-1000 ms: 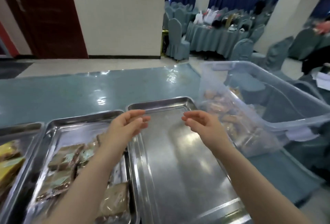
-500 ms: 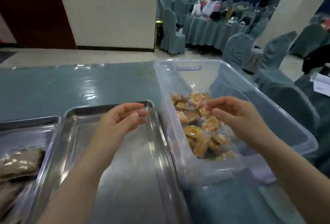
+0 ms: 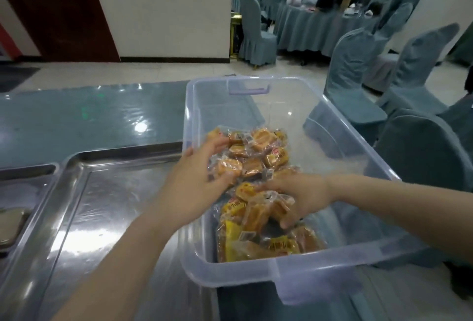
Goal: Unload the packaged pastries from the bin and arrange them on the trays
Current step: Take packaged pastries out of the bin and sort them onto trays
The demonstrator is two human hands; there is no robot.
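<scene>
left hand (image 3: 194, 187), right hand (image 3: 302, 197) gripping packaged pastries (image 3: 258, 162), clear bin (image 3: 332, 267)

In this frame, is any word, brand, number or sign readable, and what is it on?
None can be quoted.
Yellow pastry wrappers in the clear plastic bin: red print, too blurred to read.
Small white stickers on the packets: too small.
Both hands, left and right, cover other packets.

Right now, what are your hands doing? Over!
Both hands in the clear bin. Left hand and right hand each gripping packaged pastries. Steel tray beside bin, waiting. Nothing blocking.
</scene>
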